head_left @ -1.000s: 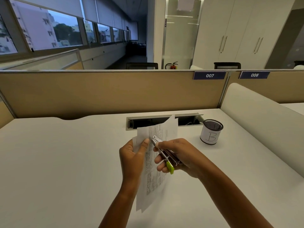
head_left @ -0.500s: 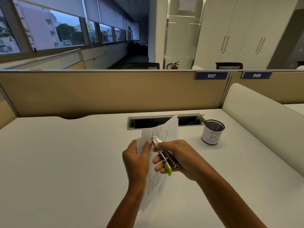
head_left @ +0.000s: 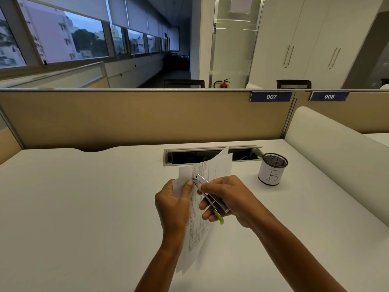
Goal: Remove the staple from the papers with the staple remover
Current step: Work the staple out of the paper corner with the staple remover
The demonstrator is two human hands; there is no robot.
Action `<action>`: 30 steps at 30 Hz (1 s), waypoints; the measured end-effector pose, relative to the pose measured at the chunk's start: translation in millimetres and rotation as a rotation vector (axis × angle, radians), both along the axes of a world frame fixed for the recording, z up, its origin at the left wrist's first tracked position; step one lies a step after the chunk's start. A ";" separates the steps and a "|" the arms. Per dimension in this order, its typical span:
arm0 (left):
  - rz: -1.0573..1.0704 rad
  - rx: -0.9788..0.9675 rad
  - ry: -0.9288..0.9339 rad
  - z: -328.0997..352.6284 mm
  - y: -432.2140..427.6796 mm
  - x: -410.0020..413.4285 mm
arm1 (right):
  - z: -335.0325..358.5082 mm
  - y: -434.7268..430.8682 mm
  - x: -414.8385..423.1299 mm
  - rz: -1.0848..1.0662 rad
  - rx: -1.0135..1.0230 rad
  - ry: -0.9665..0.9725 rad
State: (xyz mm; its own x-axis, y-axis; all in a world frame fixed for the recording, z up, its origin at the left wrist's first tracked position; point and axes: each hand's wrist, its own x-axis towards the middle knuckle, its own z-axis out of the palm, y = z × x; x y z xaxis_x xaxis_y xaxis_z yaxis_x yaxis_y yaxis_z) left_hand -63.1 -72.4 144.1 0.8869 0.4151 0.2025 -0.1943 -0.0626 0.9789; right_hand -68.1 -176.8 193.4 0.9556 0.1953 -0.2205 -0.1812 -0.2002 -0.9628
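My left hand [head_left: 173, 205] pinches a few printed papers [head_left: 212, 171] above the white desk, thumb pressed on their upper left part. My right hand [head_left: 226, 199] grips a metal staple remover [head_left: 210, 197] with a green end. Its silver tip lies on the paper right beside my left thumb. The staple itself is too small to make out. The top sheets fan apart at the upper right corner.
A black mesh cup [head_left: 272, 169] with a white label marked B stands on the desk [head_left: 84, 207] to the right. A cable slot [head_left: 210, 155] opens behind the papers. A tan partition [head_left: 136, 116] closes the far edge, a white divider [head_left: 336, 157] the right side.
The papers' upper sheets have spread apart at the top right. The remover's tip has stayed at the spot by my left thumb, and both hands have barely shifted.
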 end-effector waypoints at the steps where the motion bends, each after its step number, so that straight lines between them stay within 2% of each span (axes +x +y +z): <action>1: 0.001 0.005 0.002 0.4 -0.2 -0.1 | 0.0 -0.7 0.7 -0.005 -0.003 -0.009; 6: -0.001 0.017 -0.006 0.9 0.2 1.2 | -2.4 -0.3 1.6 -0.037 -0.050 -0.037; 9: -0.032 0.019 -0.069 2.9 -0.8 -3.3 | -9.9 -14.3 10.5 -0.239 -0.201 -0.133; 11: -0.040 0.006 -0.082 7.2 1.8 -1.7 | -7.6 -25.1 13.0 -0.319 -0.170 -0.151; 15: -0.032 -0.074 -0.034 11.9 2.9 7.8 | 2.4 -16.1 6.0 -0.140 -0.112 -0.157; 18: -0.070 -0.172 0.007 12.4 -2.1 6.9 | 0.6 -0.2 -2.0 -0.019 -0.040 -0.087; 30: -0.135 -0.380 0.136 6.0 -2.5 -1.6 | -8.2 4.1 -6.8 -0.024 0.030 0.010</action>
